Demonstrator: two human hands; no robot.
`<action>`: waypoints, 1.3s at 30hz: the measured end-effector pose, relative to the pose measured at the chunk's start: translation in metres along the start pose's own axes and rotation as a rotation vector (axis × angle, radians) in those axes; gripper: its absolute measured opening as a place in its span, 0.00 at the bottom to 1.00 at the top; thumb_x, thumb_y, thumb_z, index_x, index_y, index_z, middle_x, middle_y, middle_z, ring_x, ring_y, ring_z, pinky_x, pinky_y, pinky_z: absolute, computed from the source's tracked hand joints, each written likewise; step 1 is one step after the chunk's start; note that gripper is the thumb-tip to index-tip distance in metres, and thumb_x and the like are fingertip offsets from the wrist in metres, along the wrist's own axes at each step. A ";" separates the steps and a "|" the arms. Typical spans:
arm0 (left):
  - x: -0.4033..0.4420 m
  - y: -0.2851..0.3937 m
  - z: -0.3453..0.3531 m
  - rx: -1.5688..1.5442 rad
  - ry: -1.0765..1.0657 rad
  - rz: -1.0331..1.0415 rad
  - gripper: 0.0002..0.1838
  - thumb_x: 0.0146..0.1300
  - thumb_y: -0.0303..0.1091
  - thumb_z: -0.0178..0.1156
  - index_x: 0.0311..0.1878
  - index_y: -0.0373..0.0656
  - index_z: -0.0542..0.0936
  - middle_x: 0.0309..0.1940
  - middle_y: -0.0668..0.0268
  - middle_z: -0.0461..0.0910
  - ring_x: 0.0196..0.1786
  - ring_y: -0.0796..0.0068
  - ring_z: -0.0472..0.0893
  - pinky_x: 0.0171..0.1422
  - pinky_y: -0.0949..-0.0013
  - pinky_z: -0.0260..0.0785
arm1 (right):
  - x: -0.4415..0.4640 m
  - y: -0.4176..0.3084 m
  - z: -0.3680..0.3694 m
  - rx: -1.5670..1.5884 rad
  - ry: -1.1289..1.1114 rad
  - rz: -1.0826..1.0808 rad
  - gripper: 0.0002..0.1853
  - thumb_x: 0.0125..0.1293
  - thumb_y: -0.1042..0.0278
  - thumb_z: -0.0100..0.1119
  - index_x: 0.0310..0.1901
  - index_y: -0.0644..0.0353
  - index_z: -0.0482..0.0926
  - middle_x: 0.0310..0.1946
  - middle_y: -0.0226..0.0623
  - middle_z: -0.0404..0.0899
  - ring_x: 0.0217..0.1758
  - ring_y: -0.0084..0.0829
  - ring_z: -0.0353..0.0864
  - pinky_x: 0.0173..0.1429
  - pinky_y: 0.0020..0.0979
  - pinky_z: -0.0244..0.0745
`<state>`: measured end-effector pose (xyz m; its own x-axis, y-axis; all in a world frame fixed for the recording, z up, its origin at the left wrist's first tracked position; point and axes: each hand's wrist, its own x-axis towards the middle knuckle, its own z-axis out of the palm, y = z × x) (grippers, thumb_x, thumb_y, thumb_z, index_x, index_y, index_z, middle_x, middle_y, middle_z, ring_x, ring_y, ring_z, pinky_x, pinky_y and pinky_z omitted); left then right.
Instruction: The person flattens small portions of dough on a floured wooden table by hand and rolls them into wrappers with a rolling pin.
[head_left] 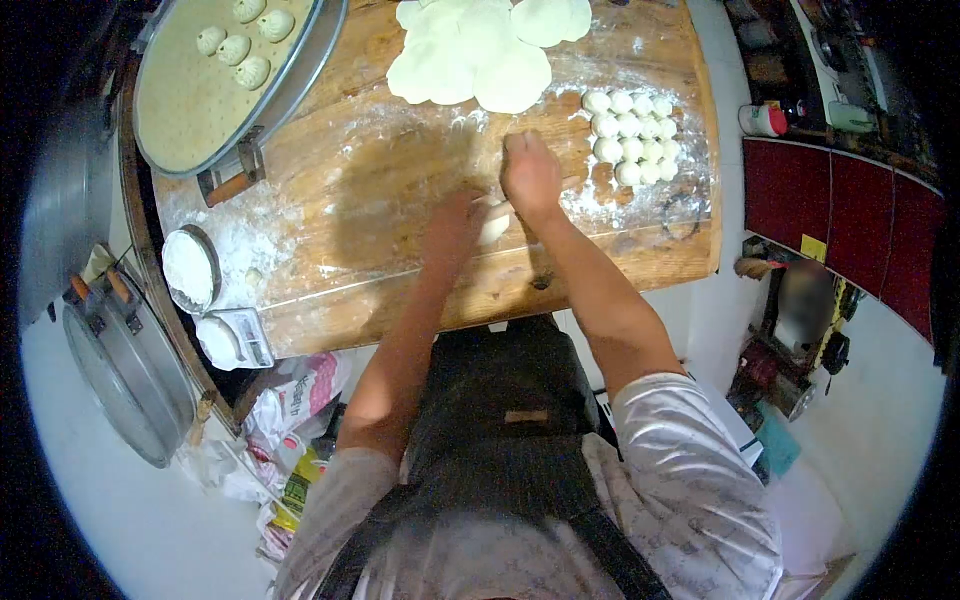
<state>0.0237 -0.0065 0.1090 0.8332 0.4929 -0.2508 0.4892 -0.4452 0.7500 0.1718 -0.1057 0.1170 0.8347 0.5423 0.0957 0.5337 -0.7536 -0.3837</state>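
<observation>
Near the front of a floured wooden table, my right hand is closed over a light wooden rolling pin. A short piece of the pin shows between my hands, and its other end pokes out to the right. Under the pin lies a small pale dough round. My left hand is in shadow at the left edge of this dough; its fingers are blurred and partly hidden. Flat dough wrappers overlap in a pile beyond my hands. Small dough balls stand in rows to the right.
A round steamer tray with several pleated buns stands at the far left. Below it are a bowl of flour and a kitchen scale. Plastic bags sit under the left edge; red cabinets line the right.
</observation>
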 end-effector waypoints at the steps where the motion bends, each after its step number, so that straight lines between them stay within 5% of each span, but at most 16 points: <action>1: 0.018 -0.020 0.018 0.046 -0.073 -0.029 0.17 0.68 0.37 0.64 0.59 0.45 0.85 0.51 0.54 0.87 0.54 0.59 0.85 0.61 0.58 0.75 | -0.004 0.002 -0.002 -0.004 0.004 0.001 0.07 0.62 0.74 0.57 0.40 0.56 0.81 0.38 0.44 0.78 0.45 0.49 0.79 0.48 0.47 0.70; 3: 0.020 -0.045 0.026 0.091 -0.153 -0.056 0.20 0.68 0.38 0.64 0.61 0.46 0.83 0.52 0.53 0.86 0.56 0.56 0.85 0.62 0.56 0.75 | -0.025 0.013 -0.006 -0.006 -0.089 -0.172 0.06 0.62 0.69 0.57 0.40 0.55 0.80 0.40 0.44 0.79 0.43 0.51 0.81 0.47 0.51 0.73; 5: 0.015 -0.057 0.015 -0.368 -0.054 -0.406 0.21 0.67 0.43 0.65 0.61 0.48 0.84 0.53 0.49 0.85 0.57 0.48 0.84 0.63 0.51 0.74 | -0.085 0.031 -0.019 0.039 -0.041 -0.224 0.06 0.62 0.70 0.57 0.40 0.56 0.80 0.41 0.45 0.80 0.44 0.52 0.81 0.47 0.51 0.74; 12: -0.010 0.004 -0.023 0.034 0.027 -0.031 0.17 0.66 0.42 0.66 0.53 0.44 0.87 0.47 0.49 0.87 0.47 0.50 0.87 0.58 0.54 0.76 | -0.018 -0.002 0.001 0.037 -0.010 0.024 0.07 0.63 0.75 0.55 0.39 0.55 0.81 0.37 0.44 0.77 0.44 0.50 0.80 0.48 0.48 0.68; 15: 0.019 -0.031 -0.006 0.093 -0.156 -0.013 0.19 0.67 0.41 0.66 0.58 0.44 0.85 0.48 0.49 0.87 0.45 0.52 0.87 0.56 0.56 0.77 | -0.030 0.003 -0.010 0.065 -0.071 -0.142 0.07 0.63 0.75 0.55 0.40 0.54 0.81 0.37 0.46 0.77 0.45 0.50 0.80 0.47 0.49 0.69; 18: 0.013 -0.096 0.019 -0.216 -0.006 -0.093 0.23 0.67 0.40 0.67 0.62 0.43 0.82 0.51 0.49 0.86 0.46 0.52 0.87 0.56 0.55 0.77 | -0.100 0.024 -0.030 0.028 -0.190 -0.138 0.06 0.63 0.75 0.55 0.39 0.55 0.79 0.37 0.48 0.76 0.44 0.53 0.79 0.47 0.50 0.69; 21: -0.032 -0.084 0.012 -0.663 0.096 -0.558 0.22 0.66 0.38 0.67 0.62 0.41 0.82 0.48 0.48 0.87 0.47 0.51 0.87 0.58 0.54 0.77 | -0.086 0.021 -0.024 0.038 0.018 -0.179 0.07 0.61 0.70 0.58 0.41 0.55 0.82 0.37 0.45 0.81 0.44 0.51 0.82 0.48 0.50 0.75; 24: -0.025 -0.019 -0.020 -0.748 -0.013 -0.218 0.20 0.67 0.36 0.67 0.60 0.43 0.83 0.49 0.52 0.88 0.48 0.57 0.87 0.58 0.58 0.77 | -0.033 0.013 0.011 0.083 0.027 0.012 0.12 0.61 0.67 0.61 0.46 0.55 0.83 0.38 0.46 0.81 0.46 0.51 0.82 0.49 0.51 0.76; 26: -0.005 -0.010 -0.024 0.293 0.025 0.165 0.18 0.69 0.33 0.66 0.60 0.42 0.83 0.50 0.58 0.88 0.50 0.65 0.87 0.58 0.62 0.78 | -0.047 0.011 0.023 0.110 0.035 0.077 0.09 0.65 0.67 0.59 0.45 0.55 0.82 0.38 0.43 0.81 0.43 0.49 0.82 0.47 0.51 0.74; 27: 0.011 0.006 -0.036 0.298 0.027 0.196 0.18 0.69 0.33 0.66 0.60 0.42 0.83 0.50 0.58 0.88 0.50 0.65 0.87 0.58 0.62 0.78 | -0.052 0.014 0.022 0.130 0.033 0.130 0.06 0.68 0.68 0.57 0.43 0.56 0.81 0.38 0.41 0.80 0.41 0.47 0.81 0.45 0.52 0.73; 29: 0.041 0.057 -0.064 0.313 -0.503 0.079 0.17 0.69 0.28 0.66 0.60 0.36 0.82 0.50 0.59 0.88 0.50 0.72 0.86 0.55 0.66 0.78 | -0.067 0.014 -0.039 0.125 -0.447 0.030 0.12 0.73 0.63 0.55 0.52 0.57 0.82 0.46 0.44 0.83 0.50 0.47 0.83 0.53 0.53 0.75; 30: 0.053 0.074 -0.062 0.320 -0.498 0.111 0.17 0.69 0.28 0.66 0.60 0.36 0.82 0.50 0.59 0.88 0.50 0.72 0.86 0.55 0.66 0.78 | -0.094 0.019 -0.028 0.147 -0.149 0.013 0.13 0.73 0.59 0.55 0.50 0.57 0.83 0.45 0.45 0.84 0.51 0.49 0.83 0.56 0.52 0.76; 32: 0.074 0.104 -0.055 -0.594 -0.271 -0.401 0.20 0.68 0.24 0.66 0.61 0.28 0.79 0.45 0.57 0.88 0.46 0.71 0.86 0.52 0.67 0.79 | -0.129 0.039 0.012 0.160 0.180 0.001 0.14 0.73 0.56 0.56 0.48 0.56 0.83 0.45 0.47 0.84 0.51 0.50 0.84 0.59 0.50 0.78; 34: 0.100 0.125 -0.037 -0.664 -0.192 -0.377 0.23 0.68 0.23 0.65 0.64 0.27 0.76 0.48 0.55 0.86 0.47 0.72 0.85 0.51 0.68 0.79 | -0.135 0.055 0.020 -0.014 -0.521 -0.033 0.20 0.79 0.59 0.50 0.65 0.56 0.79 0.64 0.48 0.78 0.70 0.50 0.76 0.70 0.50 0.72; 36: 0.113 0.152 0.002 -0.936 -0.123 -0.232 0.23 0.69 0.22 0.61 0.67 0.29 0.74 0.56 0.52 0.82 0.51 0.73 0.83 0.54 0.68 0.78 | -0.131 0.056 0.012 0.000 -0.491 -0.031 0.19 0.78 0.59 0.50 0.64 0.56 0.79 0.64 0.48 0.78 0.69 0.50 0.76 0.70 0.50 0.72; 39: 0.127 0.171 0.046 -0.370 -0.093 0.180 0.26 0.66 0.17 0.56 0.69 0.32 0.74 0.64 0.48 0.79 0.61 0.60 0.81 0.63 0.62 0.76 | -0.122 0.044 -0.011 0.038 -0.477 -0.052 0.18 0.77 0.60 0.50 0.61 0.55 0.80 0.62 0.48 0.79 0.68 0.51 0.77 0.68 0.53 0.73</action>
<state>0.2255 -0.0548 0.1773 0.9250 0.3547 -0.1367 0.2218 -0.2117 0.9518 0.0944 -0.2090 0.0988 0.6469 0.6953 -0.3133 0.5600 -0.7119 -0.4238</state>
